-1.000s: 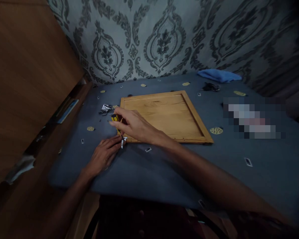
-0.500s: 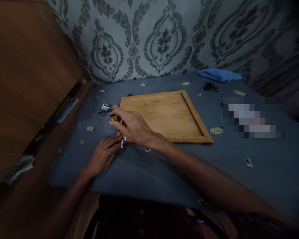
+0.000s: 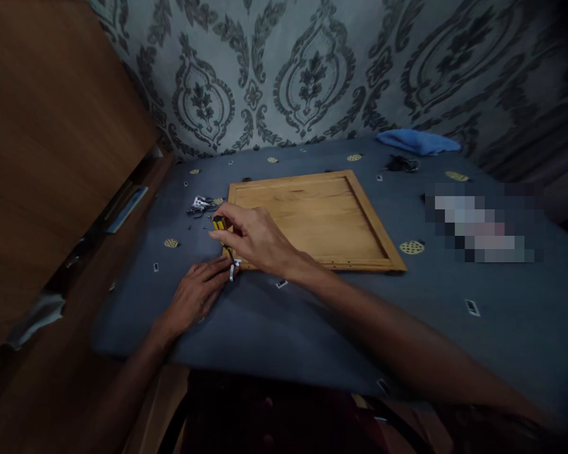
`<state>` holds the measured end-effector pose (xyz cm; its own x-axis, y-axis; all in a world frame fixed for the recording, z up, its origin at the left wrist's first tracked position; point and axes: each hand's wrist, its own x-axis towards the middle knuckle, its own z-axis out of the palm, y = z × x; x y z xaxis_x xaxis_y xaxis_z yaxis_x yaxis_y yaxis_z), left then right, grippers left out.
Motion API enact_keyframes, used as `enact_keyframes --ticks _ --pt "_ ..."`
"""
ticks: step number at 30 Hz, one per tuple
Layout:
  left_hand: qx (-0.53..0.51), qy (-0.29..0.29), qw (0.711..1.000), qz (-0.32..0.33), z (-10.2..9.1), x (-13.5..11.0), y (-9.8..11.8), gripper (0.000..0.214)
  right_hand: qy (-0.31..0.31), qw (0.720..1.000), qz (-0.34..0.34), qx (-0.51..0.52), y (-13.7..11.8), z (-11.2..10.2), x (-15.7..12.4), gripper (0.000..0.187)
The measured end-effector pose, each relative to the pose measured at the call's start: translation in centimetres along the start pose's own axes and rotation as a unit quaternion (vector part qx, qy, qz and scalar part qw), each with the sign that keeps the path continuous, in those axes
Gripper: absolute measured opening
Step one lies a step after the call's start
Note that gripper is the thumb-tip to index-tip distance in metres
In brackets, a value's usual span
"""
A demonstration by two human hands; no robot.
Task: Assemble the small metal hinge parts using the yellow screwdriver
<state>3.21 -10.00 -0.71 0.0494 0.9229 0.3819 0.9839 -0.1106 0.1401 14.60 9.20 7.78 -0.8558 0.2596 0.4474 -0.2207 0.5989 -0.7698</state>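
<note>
A framed wooden panel (image 3: 307, 214), like a cabinet door, lies flat on the cloth-covered surface. My right hand (image 3: 258, 239) grips a yellow-and-black screwdriver (image 3: 219, 223) by its handle, over the panel's near left corner. Its dark shaft slants down to a small metal hinge (image 3: 233, 270) at that corner; the exact tip contact is too small to make out. My left hand (image 3: 196, 293) lies low on the cloth, its fingers stretched towards the hinge, fingertips beside or on the corner. Several metal hinges (image 3: 201, 203) and tiny screws (image 3: 205, 227) lie left of the panel.
A blue cloth (image 3: 419, 142) and a small black object (image 3: 402, 164) lie at the back right. Further right is a pixelated item (image 3: 478, 224). A tall wooden cabinet (image 3: 61, 145) stands on the left, and a patterned wall (image 3: 255, 75) rises behind.
My right hand has shifted very slightly, and the screwdriver handle stands a little more upright between the fingers. My left hand and the panel have stayed in place.
</note>
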Motion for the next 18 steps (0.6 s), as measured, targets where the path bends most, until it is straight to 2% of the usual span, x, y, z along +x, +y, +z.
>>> enact_keyframes --ticks 5,10,13,15,18 --pt "0.002 -0.016 1.0 -0.016 -0.1 0.0 0.1 0.037 0.006 1.0 0.005 0.015 -0.1 0.1 -0.1 0.013" --pt "0.002 0.002 1.0 -0.006 0.1 -0.1 -0.1 0.041 -0.042 0.995 -0.02 0.093 0.0 -0.8 0.2 0.015" --pt "-0.004 -0.001 1.0 -0.009 0.2 -0.2 -0.2 0.045 0.022 0.99 -0.02 0.138 -0.2 -1.2 0.3 0.024" --pt "-0.011 -0.008 1.0 -0.01 0.2 -0.2 -0.2 0.046 0.064 0.989 -0.016 0.133 -0.4 -1.4 0.3 0.023" --pt "-0.016 -0.007 1.0 -0.008 0.0 -0.1 -0.1 0.046 0.055 0.994 -0.018 0.09 -0.4 -1.5 0.3 0.017"
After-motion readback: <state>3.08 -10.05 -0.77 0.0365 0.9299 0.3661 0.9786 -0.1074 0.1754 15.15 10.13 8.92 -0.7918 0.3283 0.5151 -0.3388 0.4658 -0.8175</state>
